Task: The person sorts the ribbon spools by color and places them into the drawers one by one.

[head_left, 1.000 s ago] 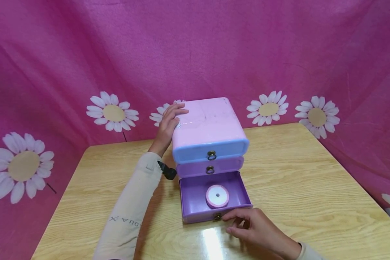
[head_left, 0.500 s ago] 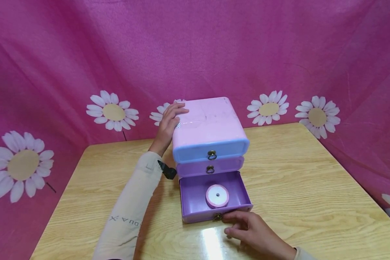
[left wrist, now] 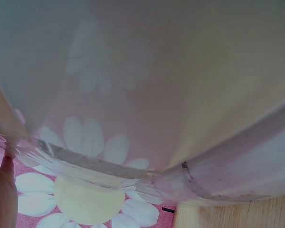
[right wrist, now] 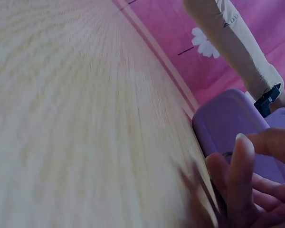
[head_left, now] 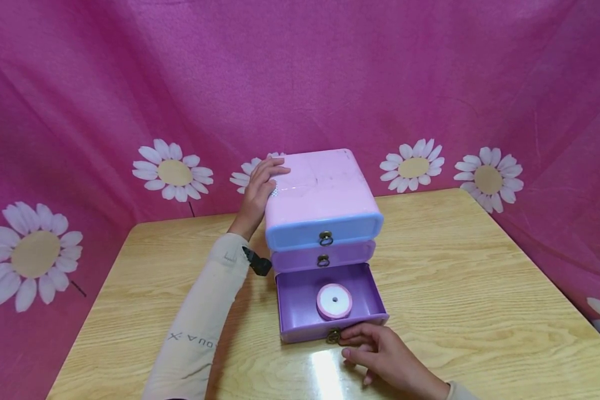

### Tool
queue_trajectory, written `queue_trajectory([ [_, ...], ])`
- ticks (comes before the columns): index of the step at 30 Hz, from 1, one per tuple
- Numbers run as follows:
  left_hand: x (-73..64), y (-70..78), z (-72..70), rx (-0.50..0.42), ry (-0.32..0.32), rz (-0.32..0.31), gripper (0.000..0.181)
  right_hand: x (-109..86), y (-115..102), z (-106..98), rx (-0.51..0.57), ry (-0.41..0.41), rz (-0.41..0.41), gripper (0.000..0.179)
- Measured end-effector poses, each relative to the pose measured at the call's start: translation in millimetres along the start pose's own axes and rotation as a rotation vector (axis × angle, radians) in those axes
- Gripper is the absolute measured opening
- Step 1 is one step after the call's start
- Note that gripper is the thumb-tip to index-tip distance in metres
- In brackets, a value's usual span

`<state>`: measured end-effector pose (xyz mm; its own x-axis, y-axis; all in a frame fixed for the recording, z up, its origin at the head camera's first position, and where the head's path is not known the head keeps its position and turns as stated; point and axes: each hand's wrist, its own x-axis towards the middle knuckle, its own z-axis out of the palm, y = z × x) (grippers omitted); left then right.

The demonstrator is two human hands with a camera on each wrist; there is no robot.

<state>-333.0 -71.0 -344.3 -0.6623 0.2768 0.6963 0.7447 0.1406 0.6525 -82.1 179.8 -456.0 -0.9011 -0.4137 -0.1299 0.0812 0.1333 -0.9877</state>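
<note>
A small chest of drawers (head_left: 320,189) with a pink top stands on the table. Its top drawer (head_left: 290,236) is blue and the middle one (head_left: 295,259) purple; both are closed. The purple bottom drawer (head_left: 295,316) is pulled out, with a spool of pink-edged ribbon (head_left: 334,301) lying in it. My left hand (head_left: 260,191) rests on the chest's upper left edge, fingers extended. My right hand (head_left: 380,353) is at the bottom drawer's front, loosely bent fingertips beside the brass ring pull (head_left: 333,335). In the right wrist view, thumb and forefinger stand apart near the ring.
The wooden table (head_left: 480,278) extends to both sides of the chest. Behind it hangs a pink cloth (head_left: 300,78) printed with white daisies. A black wrist mount (head_left: 258,262) sits on the left sleeve, close to the chest's side.
My right hand has shifted slightly left and down at the bottom drawer's front, uncovering more of the ring pull. The drawer, spool and left hand look unmoved.
</note>
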Motion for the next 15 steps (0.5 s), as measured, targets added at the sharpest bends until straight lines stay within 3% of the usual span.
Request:
queue_trajectory([
  [9,-1.4,36.0,0.2,-0.016,0.001,-0.02,0.034,-1.0,5.7,4.8,0.159,0.034,0.043,0.04],
  [15,-1.3,40.1,0.1,-0.014,0.002,-0.021,0.034,-0.9,7.5,6.5,0.22,0.037,0.053,0.042],
])
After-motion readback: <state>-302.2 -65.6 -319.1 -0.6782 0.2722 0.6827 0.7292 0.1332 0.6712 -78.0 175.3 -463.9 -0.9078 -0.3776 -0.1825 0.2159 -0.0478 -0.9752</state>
